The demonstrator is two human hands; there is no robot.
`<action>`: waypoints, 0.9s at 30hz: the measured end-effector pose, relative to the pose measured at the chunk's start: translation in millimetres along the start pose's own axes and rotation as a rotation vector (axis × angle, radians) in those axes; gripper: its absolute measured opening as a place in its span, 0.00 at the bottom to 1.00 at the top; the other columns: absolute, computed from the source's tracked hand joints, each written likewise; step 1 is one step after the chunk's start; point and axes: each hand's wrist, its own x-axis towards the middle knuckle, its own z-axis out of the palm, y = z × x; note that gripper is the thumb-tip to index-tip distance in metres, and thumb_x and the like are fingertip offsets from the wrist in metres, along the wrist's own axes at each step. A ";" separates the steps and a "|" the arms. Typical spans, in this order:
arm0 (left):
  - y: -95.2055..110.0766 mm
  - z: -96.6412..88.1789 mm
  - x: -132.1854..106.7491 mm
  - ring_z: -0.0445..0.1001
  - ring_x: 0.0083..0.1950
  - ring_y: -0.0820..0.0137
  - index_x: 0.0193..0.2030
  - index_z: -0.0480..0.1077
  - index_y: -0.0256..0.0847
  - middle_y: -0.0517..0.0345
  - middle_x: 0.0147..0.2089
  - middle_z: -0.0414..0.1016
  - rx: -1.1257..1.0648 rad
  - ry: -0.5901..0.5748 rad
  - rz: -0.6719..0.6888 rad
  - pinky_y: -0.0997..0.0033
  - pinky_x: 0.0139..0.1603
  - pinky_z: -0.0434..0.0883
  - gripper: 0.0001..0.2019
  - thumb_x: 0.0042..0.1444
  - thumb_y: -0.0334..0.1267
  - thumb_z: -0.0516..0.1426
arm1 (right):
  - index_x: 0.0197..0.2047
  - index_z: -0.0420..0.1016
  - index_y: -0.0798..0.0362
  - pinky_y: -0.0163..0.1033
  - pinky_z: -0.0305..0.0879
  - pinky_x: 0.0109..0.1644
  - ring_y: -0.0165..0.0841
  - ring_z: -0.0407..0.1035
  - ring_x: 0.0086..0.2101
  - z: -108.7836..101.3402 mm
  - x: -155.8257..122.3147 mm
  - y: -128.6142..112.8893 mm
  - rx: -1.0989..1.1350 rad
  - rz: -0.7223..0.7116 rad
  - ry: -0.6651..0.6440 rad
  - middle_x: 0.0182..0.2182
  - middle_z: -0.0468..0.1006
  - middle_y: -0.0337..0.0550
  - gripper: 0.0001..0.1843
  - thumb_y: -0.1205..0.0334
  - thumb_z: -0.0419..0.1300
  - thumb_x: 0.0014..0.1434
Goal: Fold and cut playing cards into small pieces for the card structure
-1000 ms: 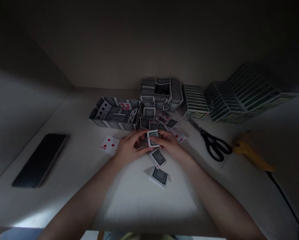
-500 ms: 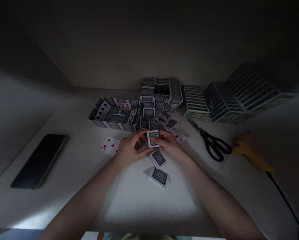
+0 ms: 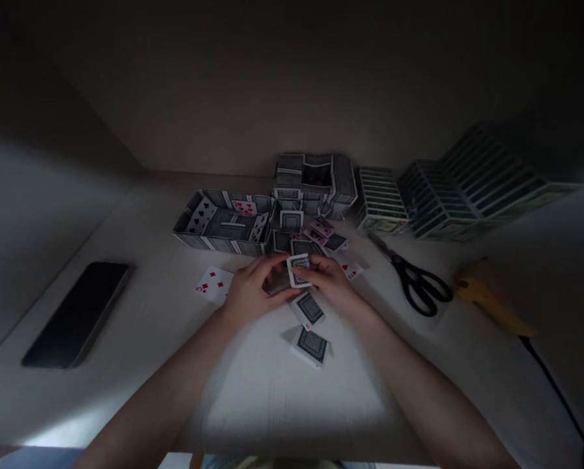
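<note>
Hardly changed: the left hand point(image 3: 253, 291) and right hand point(image 3: 331, 283) still pinch a playing card point(image 3: 299, 270) (card walls point(image 3: 226, 223) built, loose cards point(image 3: 308, 309) left).

On the desk point(image 3: 272, 397), a walled structure of playing cards point(image 3: 223, 225) stands to the left of a second one point(image 3: 315, 185) at the far edge. Rows of upright cards point(image 3: 472, 185) continue along that edge to the right. Nearer them lie scissors point(image 3: 418, 284), with a handheld tool point(image 3: 491, 306) just right of those. A phone point(image 3: 77, 316) lies well left. One card point(image 3: 299, 270) sits between the left hand point(image 3: 255, 290) and right hand point(image 3: 331, 283), a five of diamonds point(image 3: 213, 284) just left of them, and two loose cards point(image 3: 308, 326) nearer.
</note>
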 end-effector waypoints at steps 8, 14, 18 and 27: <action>-1.0 1.1 0.5 0.69 0.26 0.76 0.49 0.65 0.42 0.59 0.35 0.73 -0.008 0.043 0.034 0.74 0.30 0.69 0.26 0.44 0.48 0.61 | 0.28 0.73 0.56 0.30 0.50 0.22 0.23 0.59 0.19 1.6 -0.4 -1.9 0.045 0.007 0.001 0.19 0.70 0.33 0.10 0.59 0.66 0.42; 0.3 0.3 1.2 0.68 0.25 0.77 0.48 0.66 0.42 0.60 0.33 0.73 -0.001 0.082 0.049 0.74 0.29 0.69 0.25 0.43 0.48 0.62 | 0.29 0.73 0.55 0.30 0.46 0.19 0.22 0.56 0.17 -0.6 -1.2 -5.0 0.021 0.099 0.028 0.18 0.68 0.33 0.12 0.57 0.65 0.42; -0.6 0.3 0.9 0.69 0.25 0.77 0.48 0.66 0.43 0.60 0.33 0.74 -0.010 0.103 0.048 0.74 0.29 0.70 0.24 0.44 0.46 0.62 | 0.27 0.73 0.55 0.30 0.43 0.17 0.21 0.54 0.16 -2.8 -0.3 -4.1 0.042 0.092 0.011 0.17 0.67 0.32 0.12 0.57 0.65 0.42; -3.8 0.9 0.9 0.68 0.25 0.78 0.50 0.65 0.43 0.60 0.34 0.74 -0.033 0.091 0.061 0.74 0.29 0.70 0.25 0.44 0.45 0.62 | 0.26 0.72 0.55 0.31 0.44 0.18 0.21 0.54 0.16 -3.1 -0.5 -4.3 0.042 0.071 0.027 0.17 0.67 0.33 0.12 0.56 0.65 0.43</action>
